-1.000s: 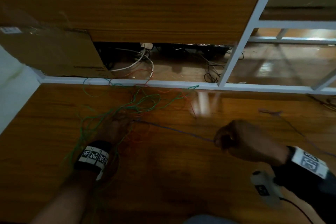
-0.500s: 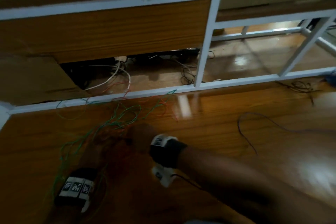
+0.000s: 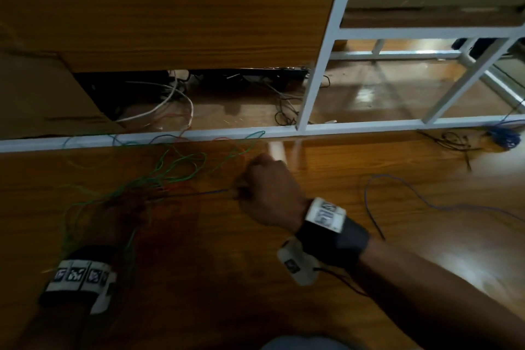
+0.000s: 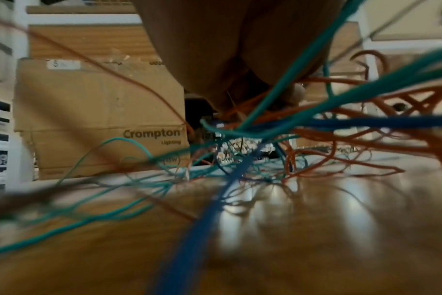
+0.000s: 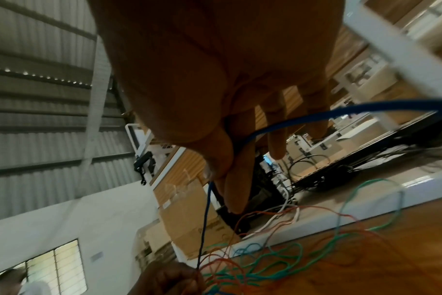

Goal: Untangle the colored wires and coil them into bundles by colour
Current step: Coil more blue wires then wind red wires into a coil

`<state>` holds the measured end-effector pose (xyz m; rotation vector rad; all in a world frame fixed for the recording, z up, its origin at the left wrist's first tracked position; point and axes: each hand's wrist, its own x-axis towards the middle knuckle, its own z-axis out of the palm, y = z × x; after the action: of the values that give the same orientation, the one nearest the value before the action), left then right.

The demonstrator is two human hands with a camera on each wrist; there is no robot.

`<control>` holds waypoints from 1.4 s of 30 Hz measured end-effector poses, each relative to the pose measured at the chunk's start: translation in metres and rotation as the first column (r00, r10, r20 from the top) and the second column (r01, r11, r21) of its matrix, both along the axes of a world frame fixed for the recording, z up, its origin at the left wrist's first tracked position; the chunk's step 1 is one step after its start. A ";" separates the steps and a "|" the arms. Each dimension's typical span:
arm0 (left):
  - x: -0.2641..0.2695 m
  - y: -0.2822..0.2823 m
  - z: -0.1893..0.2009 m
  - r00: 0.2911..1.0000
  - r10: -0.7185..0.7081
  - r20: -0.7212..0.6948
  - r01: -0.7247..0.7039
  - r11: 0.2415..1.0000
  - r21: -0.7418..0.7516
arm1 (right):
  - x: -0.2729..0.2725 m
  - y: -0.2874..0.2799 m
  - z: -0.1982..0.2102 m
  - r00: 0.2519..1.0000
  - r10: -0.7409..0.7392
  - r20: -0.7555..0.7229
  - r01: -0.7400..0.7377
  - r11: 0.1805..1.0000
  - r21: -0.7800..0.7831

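Tangle of green and orange wires, gripped by my left hand at the near left; my right hand pinches the thin, limp blue wire just beside it, likely slippery.

Two hands: left hand, right hand. One worktop. One tangle of green, orange, blue wires; strand count unclear. One blue bundle far right. One cardboard box far left.
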<state>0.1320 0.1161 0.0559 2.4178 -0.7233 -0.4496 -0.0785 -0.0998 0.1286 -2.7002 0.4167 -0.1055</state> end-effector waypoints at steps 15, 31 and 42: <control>-0.020 0.003 0.018 0.935 -0.329 0.134 0.301 0.934 0.193 | 0.064 0.038 -0.024 0.972 0.119 -0.201 -0.108 0.992 0.067; 0.004 0.039 0.023 0.945 -0.272 0.180 0.235 0.951 0.203 | 0.013 -0.009 0.045 0.999 0.018 0.033 -0.021 0.993 0.112; -0.022 -0.003 0.041 0.974 -0.223 0.042 0.226 0.967 -0.116 | -0.025 -0.043 0.031 0.979 -0.099 0.180 0.058 0.974 0.219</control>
<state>0.1097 0.1132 0.0964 2.2439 -1.0144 -0.4480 -0.1036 -0.1430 0.1597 -2.4362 0.4501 -0.3202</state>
